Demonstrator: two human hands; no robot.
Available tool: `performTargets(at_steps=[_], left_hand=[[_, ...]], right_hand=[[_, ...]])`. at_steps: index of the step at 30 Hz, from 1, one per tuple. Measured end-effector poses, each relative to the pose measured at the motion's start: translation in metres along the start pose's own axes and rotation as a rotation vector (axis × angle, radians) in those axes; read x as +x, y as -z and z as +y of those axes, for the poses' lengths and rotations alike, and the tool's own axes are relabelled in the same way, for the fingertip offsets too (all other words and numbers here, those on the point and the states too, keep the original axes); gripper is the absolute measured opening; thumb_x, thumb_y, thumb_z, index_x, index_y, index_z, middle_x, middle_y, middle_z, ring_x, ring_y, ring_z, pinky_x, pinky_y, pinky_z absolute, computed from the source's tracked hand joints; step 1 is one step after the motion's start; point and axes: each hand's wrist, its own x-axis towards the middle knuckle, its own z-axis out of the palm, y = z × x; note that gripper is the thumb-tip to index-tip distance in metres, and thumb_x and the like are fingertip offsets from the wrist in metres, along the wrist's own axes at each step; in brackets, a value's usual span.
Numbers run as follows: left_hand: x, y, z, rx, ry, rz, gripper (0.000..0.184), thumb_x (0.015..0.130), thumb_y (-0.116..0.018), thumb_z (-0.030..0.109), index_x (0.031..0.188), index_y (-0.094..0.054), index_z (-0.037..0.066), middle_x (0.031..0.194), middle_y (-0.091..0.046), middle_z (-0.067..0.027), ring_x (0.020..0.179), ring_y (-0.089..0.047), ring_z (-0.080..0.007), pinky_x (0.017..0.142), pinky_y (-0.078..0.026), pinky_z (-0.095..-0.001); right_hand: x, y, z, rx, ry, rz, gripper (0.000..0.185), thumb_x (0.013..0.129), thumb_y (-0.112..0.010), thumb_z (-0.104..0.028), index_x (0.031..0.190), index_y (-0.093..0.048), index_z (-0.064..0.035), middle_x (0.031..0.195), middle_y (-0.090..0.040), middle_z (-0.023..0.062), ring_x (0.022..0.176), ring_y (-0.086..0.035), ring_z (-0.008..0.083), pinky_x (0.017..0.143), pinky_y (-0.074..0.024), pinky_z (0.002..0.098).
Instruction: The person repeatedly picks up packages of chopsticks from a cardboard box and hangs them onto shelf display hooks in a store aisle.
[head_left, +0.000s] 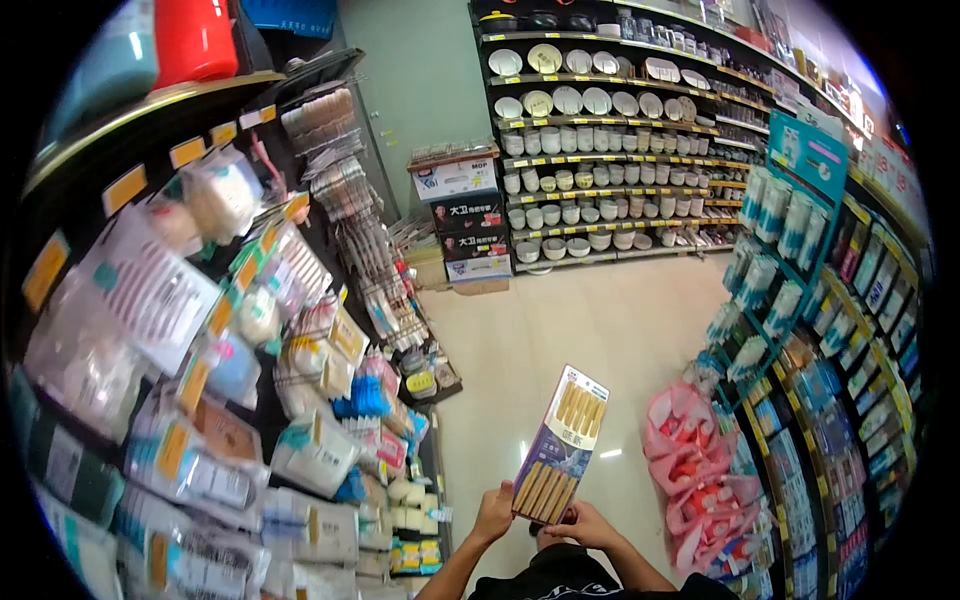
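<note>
A flat pack of wooden chopsticks (562, 445) with a purple and white card is held up in front of my body, tilted to the right at its top. My left hand (494, 514) grips its lower left edge, fingers closed. At the bottom right corner, my right hand (585, 527) pinches the pack, its thumb near the lower edge. Some of the fingers of both hands are hidden behind the card.
On the left, a rack of hanging packaged goods (320, 450) lines the aisle. Pink bags (690, 470) and a teal display stand (800, 210) stand at right. Shelves of bowls and plates (600, 185) and stacked mop boxes (470, 220) are at the back, beyond the tiled floor (560, 320).
</note>
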Motion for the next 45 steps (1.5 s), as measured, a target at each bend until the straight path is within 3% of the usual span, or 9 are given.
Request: performTargets(at_steps=[6, 9, 16, 20, 21, 25, 29, 32, 45], left_hand=[[0.178, 0.031, 0.013, 0.172, -0.141, 0.335, 0.061, 0.102, -0.029, 0.043, 0.070, -0.057, -0.002, 0.058, -0.053, -0.0176, 0.055, -0.054, -0.0267, 0.054, -0.040, -0.0412], [0.248, 0.065, 0.000, 0.329, -0.219, 0.447, 0.059, 0.102, -0.036, 0.043, 0.083, -0.064, -0.006, 0.067, -0.062, -0.0174, 0.066, -0.059, -0.0187, 0.063, -0.046, -0.0379], [0.390, 0.141, -0.025, 0.028, 0.020, 0.631, 0.059, 0.102, -0.032, 0.042, 0.090, -0.065, -0.005, 0.077, -0.068, -0.0179, 0.074, -0.067, -0.0250, 0.064, -0.047, -0.0415], [0.492, 0.171, -0.050, 0.165, 0.288, 0.573, 0.069, 0.101, -0.028, 0.045, 0.077, -0.067, -0.005, 0.063, -0.064, -0.0137, 0.059, -0.061, -0.0252, 0.059, -0.045, -0.0412], [0.520, 0.169, -0.045, 0.203, 0.140, 0.684, 0.068, 0.101, -0.030, 0.046, 0.073, -0.064, -0.006, 0.060, -0.061, -0.0151, 0.059, -0.060, -0.0279, 0.058, -0.044, -0.0437], [0.661, 0.220, -0.049, 0.340, -0.096, 0.500, 0.064, 0.101, -0.034, 0.044, 0.074, -0.061, -0.007, 0.059, -0.058, -0.0173, 0.058, -0.058, -0.0259, 0.058, -0.043, -0.0436], [0.794, 0.254, 0.039, 0.063, -0.168, 0.369, 0.052, 0.100, -0.042, 0.035, 0.071, -0.058, -0.005, 0.055, -0.050, -0.0152, 0.055, -0.051, -0.0141, 0.053, -0.041, -0.0392], [0.874, 0.275, 0.085, 0.066, -0.367, 0.242, 0.044, 0.100, -0.045, 0.030, 0.073, -0.057, -0.003, 0.057, -0.050, -0.0162, 0.052, -0.051, -0.0171, 0.052, -0.042, -0.0370], [1.192, 0.353, 0.081, 0.048, -0.305, 0.274, 0.045, 0.100, -0.045, 0.035, 0.076, -0.057, -0.002, 0.057, -0.051, -0.0124, 0.052, -0.050, -0.0164, 0.052, -0.041, -0.0371]], right_hand=[[0.167, 0.095, -0.099, 0.144, 0.062, 0.082, 0.066, 0.080, -0.069, 0.005, 0.136, -0.034, 0.0029, 0.128, -0.054, 0.0148, 0.117, -0.054, 0.0211, 0.092, -0.0493, 0.0336], [0.245, 0.124, -0.164, 0.020, 0.040, -0.027, 0.065, 0.080, -0.071, 0.002, 0.134, -0.035, 0.0051, 0.126, -0.055, 0.0143, 0.116, -0.055, 0.0223, 0.094, -0.0485, 0.0342], [0.419, 0.155, -0.240, -0.102, -0.059, -0.012, 0.057, 0.084, -0.073, -0.018, 0.125, -0.043, 0.0079, 0.094, -0.066, 0.0110, 0.079, -0.063, 0.0157, 0.068, -0.0520, 0.0287], [0.517, 0.198, -0.264, -0.084, -0.071, 0.078, 0.037, 0.084, -0.072, -0.020, 0.108, -0.056, 0.0039, 0.084, -0.065, 0.0083, 0.068, -0.062, 0.0134, 0.057, -0.0507, 0.0258], [0.540, 0.211, -0.257, -0.055, -0.146, 0.125, 0.032, 0.084, -0.071, -0.020, 0.103, -0.059, 0.0029, 0.083, -0.065, 0.0083, 0.068, -0.062, 0.0131, 0.057, -0.0512, 0.0264], [0.621, 0.257, -0.291, 0.076, -0.230, 0.292, 0.027, 0.086, -0.070, -0.020, 0.100, -0.061, 0.0016, 0.080, -0.065, 0.0086, 0.063, -0.062, 0.0142, 0.054, -0.0525, 0.0276], [0.693, 0.303, -0.356, 0.226, 0.007, 0.469, 0.040, 0.090, -0.065, -0.017, 0.120, -0.047, 0.0014, 0.088, -0.063, 0.0099, 0.068, -0.064, 0.0189, 0.058, -0.0538, 0.0304], [0.750, 0.323, -0.400, 0.355, 0.165, 0.535, 0.041, 0.093, -0.057, -0.018, 0.128, -0.042, -0.0012, 0.092, -0.063, 0.0123, 0.071, -0.064, 0.0215, 0.060, -0.0540, 0.0309], [1.038, 0.485, -0.518, 0.381, 0.331, 0.638, 0.031, 0.095, -0.052, -0.022, 0.116, -0.049, 0.0007, 0.088, -0.062, 0.0092, 0.066, -0.060, 0.0167, 0.056, -0.0499, 0.0286]])
